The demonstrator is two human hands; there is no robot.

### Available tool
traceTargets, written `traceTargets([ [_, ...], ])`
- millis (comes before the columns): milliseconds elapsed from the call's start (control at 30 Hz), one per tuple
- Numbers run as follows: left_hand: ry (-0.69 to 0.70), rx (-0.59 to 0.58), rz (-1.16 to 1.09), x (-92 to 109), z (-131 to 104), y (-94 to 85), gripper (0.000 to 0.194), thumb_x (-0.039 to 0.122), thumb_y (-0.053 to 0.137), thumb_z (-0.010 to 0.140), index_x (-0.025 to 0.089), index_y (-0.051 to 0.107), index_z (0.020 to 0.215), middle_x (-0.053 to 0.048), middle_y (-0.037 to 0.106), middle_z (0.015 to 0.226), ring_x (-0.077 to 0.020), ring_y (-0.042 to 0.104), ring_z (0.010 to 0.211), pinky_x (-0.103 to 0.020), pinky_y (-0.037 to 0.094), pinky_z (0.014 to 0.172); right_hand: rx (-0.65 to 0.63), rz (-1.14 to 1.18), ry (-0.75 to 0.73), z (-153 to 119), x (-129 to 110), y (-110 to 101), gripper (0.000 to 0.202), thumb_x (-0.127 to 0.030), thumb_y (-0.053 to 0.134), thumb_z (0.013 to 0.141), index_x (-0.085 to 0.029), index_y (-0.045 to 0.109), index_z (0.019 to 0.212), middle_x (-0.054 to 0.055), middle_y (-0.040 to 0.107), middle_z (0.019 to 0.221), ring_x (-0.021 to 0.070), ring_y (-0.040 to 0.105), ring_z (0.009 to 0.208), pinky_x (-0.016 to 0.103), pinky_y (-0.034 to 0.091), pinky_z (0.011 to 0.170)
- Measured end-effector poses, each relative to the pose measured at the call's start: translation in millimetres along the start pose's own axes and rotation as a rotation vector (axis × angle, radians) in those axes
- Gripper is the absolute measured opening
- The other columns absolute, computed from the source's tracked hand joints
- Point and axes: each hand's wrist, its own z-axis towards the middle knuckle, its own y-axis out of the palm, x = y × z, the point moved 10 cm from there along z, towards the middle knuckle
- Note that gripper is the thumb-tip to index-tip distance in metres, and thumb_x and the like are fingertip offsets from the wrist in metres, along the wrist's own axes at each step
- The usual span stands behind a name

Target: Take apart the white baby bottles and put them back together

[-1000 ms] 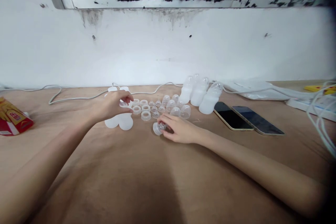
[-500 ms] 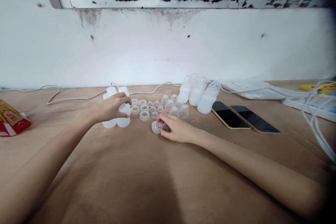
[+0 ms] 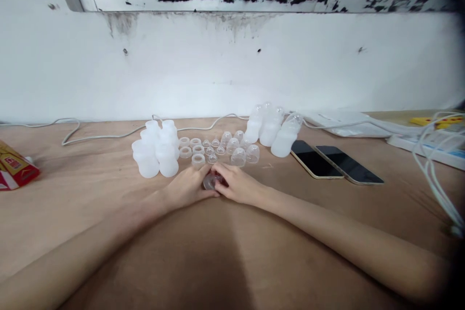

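Observation:
In the head view, a clear bottle collar with a teat (image 3: 209, 182) is low over the table, partly hidden by fingers. My left hand (image 3: 187, 186) closes round its left side. From the other side, my right hand (image 3: 237, 184) grips it with thumb and fingertips. Just beyond are several loose collars (image 3: 198, 159), several small clear teats (image 3: 212, 158) and several clear domed caps (image 3: 238, 157). A cluster of white, waisted bottles (image 3: 148, 160) without caps stands left of these. Several capped bottles (image 3: 284, 142) stand at the back right.
Two phones (image 3: 316, 160) lie right of the capped bottles. A red and yellow carton (image 3: 16, 167) is at the far left. White cables (image 3: 432, 169) and a power strip (image 3: 425, 149) are at the right. A thin cord (image 3: 101, 137) runs along the wall.
My left hand has left the white bottles and come right and nearer, onto the collar with the teat. My right hand keeps its hold, nearly in the same place.

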Motion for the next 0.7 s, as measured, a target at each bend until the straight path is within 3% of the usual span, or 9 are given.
traceTargets([
  [100,-0.012,-0.029,-0.005,-4.5,-0.1,1.6,0.036,0.045,0.054,0.07,0.018,0.048,0.094,-0.003,0.058,0.085,-0.0175,0.054,0.075,-0.027,0.04,0.063,-0.021,0.097,0.03,0.8,2.9,2.1,0.01,-0.013,0.041,0.074,-0.016,0.045,0.082,0.003,0.055,0.075,0.0118,0.05,0.066,0.024,0.039,0.061],
  [200,0.041,-0.08,0.157,-3.5,-0.5,-4.5,0.039,0.045,0.054,0.07,0.018,0.049,0.099,-0.004,0.059,0.087,-0.0195,0.054,0.08,-0.031,0.038,0.071,-0.126,0.291,0.175,-0.4,18.6,14.4,0.014,-0.017,0.036,0.078,-0.017,0.042,0.09,-0.001,0.055,0.064,0.0093,0.05,0.051,0.021,0.04,0.051],
  [267,0.095,-0.093,0.301,-0.5,-1.7,-8.0,0.04,0.042,0.053,0.072,0.017,0.049,0.102,-0.007,0.058,0.091,-0.0213,0.051,0.088,-0.033,0.034,0.078,-0.145,0.28,0.204,-1.1,22.8,15.2,0.015,-0.019,0.035,0.08,-0.017,0.041,0.094,0.0,0.056,0.066,0.0096,0.051,0.051,0.022,0.04,0.05],
  [400,0.119,-0.09,0.513,-2.4,-5.1,-10.4,0.033,0.042,0.049,0.073,0.014,0.056,0.09,-0.01,0.056,0.092,-0.0231,0.048,0.089,-0.033,0.032,0.077,-0.025,-0.113,0.122,-0.4,15.6,-8.2,0.013,-0.023,0.041,0.079,-0.016,0.046,0.088,0.006,0.056,0.086,0.0147,0.053,0.071,0.027,0.042,0.064],
  [600,0.129,-0.072,0.736,-3.5,-10.2,-13.7,0.028,0.034,0.048,0.074,0.01,0.059,0.082,-0.015,0.054,0.092,-0.0278,0.044,0.091,-0.036,0.031,0.074,-0.091,-0.58,0.248,2.7,27.7,-21.2,0.021,-0.025,0.039,0.081,-0.012,0.052,0.093,0.015,0.054,0.091,0.0234,0.055,0.072,0.032,0.04,0.057],
  [700,0.124,-0.052,0.83,-5.9,-10.5,-14.3,0.023,0.026,0.05,0.073,0.008,0.06,0.082,-0.017,0.055,0.09,-0.0289,0.044,0.09,-0.037,0.031,0.074,-0.096,-0.701,0.207,12.3,27.0,-19.9,0.021,-0.019,0.042,0.079,-0.009,0.055,0.093,0.018,0.055,0.092,0.028,0.052,0.084,0.035,0.039,0.064],
])
